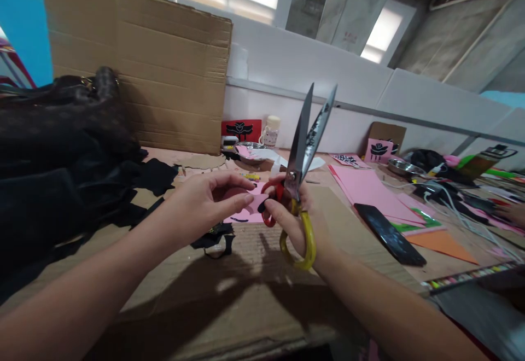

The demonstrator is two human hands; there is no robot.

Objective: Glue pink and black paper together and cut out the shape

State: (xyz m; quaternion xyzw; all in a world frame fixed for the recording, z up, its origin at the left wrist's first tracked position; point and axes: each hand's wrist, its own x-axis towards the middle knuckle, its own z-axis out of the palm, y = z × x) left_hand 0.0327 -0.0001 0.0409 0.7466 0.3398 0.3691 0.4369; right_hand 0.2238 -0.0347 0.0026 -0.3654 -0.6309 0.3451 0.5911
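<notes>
Between its thumb and fingers, my left hand (197, 205) pinches a small pale pink paper piece (257, 202). Large scissors (292, 178) with one yellow and one red handle hang in my right hand (293, 227), blades parted and pointing up. The right thumb and fingertip also pinch a tiny black piece (262, 207) at the edge of the pink paper. Below the hands lies a pink sheet (248, 217) bearing black shapes, partly hidden by the fingers. Black scraps (215, 238) rest on the cardboard just in front of it.
A dark handbag (61, 115) and black material fill the left side, before an upright cardboard panel (176, 76). On the right lie pink sheets (375, 191), a black phone (389, 235) and a metal bowl (404, 168). Another person's hand (512, 209) shows at the right edge.
</notes>
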